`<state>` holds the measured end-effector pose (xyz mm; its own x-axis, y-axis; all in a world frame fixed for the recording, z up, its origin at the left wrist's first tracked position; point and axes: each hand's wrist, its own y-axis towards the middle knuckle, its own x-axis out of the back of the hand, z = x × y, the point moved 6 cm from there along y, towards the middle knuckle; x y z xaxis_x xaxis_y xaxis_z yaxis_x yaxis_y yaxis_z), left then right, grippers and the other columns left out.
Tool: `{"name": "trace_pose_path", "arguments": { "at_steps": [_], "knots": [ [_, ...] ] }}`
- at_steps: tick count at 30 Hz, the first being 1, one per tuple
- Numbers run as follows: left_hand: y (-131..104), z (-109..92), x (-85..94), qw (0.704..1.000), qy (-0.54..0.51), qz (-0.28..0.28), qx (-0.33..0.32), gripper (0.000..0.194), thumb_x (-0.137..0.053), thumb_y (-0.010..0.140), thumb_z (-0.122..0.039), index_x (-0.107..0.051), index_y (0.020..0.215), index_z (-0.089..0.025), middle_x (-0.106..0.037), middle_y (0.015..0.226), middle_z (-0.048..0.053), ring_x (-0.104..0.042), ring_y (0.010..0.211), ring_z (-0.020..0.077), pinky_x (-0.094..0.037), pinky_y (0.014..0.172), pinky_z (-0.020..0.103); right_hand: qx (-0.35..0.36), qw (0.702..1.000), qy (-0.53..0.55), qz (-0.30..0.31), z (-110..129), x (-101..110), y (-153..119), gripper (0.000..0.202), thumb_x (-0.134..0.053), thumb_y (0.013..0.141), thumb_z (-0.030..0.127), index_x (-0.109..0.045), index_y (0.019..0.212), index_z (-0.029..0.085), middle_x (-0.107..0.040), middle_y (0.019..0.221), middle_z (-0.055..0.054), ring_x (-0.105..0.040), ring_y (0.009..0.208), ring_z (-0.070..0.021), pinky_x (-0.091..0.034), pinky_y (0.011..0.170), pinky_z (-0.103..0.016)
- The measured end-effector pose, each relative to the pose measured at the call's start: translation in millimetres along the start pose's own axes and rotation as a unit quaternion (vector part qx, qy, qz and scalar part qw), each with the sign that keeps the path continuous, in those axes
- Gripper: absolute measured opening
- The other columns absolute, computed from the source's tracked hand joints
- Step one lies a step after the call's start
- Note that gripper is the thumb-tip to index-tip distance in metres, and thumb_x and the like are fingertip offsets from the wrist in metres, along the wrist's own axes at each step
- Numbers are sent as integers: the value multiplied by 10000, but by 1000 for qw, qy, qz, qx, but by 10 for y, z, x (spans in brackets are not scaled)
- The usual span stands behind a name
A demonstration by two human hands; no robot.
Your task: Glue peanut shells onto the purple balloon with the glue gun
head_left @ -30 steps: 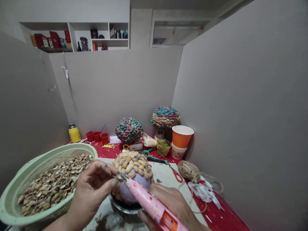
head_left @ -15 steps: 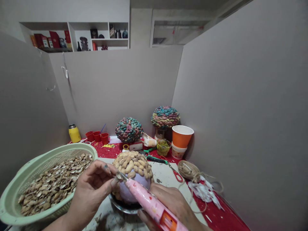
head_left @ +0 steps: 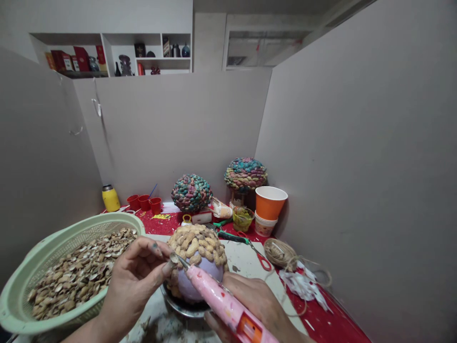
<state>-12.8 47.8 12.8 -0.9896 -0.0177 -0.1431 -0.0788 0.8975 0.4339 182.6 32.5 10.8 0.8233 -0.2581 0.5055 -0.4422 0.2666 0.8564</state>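
1. Right hand [head_left: 250,295]: your fingers are closed round the pink glue gun [head_left: 217,297], long axis running from lower right up-left, nozzle foremost.
2. Left hand [head_left: 137,278]: thumb and forefinger pinched on a shell piece [head_left: 173,258], remaining fingers loosely curled.
3. Key relation: the shell piece lies just off the nozzle tip, up-left of your right hand; contact cannot be told. Your left hand is nearer, already holding it.
4. Purple ball [head_left: 200,278]: just beyond the nozzle, seated in a metal bowl [head_left: 191,312]; peanut shells [head_left: 194,240] cover its top, front partly bare.
5. Green basket [head_left: 121,217], left of your left hand: holds many loose shell halves [head_left: 80,278].
6. Farther: clear tub [head_left: 243,220], yellow-green contents, unidentifiable.
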Motion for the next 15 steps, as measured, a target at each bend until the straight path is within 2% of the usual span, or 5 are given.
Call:
{"name": "trace_pose_path", "arguments": {
  "at_steps": [7, 15],
  "knots": [
    [13, 19, 34, 1000, 11, -7, -4, 153, -760, 770, -152, -628, 805, -221, -697, 833, -15, -639, 784, 114, -539, 736, 174, -4, 1000, -5, -1, -14, -26, -28, 256, -505, 912, 255, -371, 697, 217, -410, 571, 58, -392, 451, -99, -243, 405, -256],
    [18, 25, 48, 1000, 4, -15, -8, 157, -766, 763, -151, -633, 815, -218, -688, 831, -9, -637, 793, 119, -533, 753, 179, -2, 1000, -5, 6, -13, -37, -38, 255, -509, 911, 271, -399, 688, 215, -421, 567, 49, -395, 443, -105, -250, 395, -268]
  ]
}}
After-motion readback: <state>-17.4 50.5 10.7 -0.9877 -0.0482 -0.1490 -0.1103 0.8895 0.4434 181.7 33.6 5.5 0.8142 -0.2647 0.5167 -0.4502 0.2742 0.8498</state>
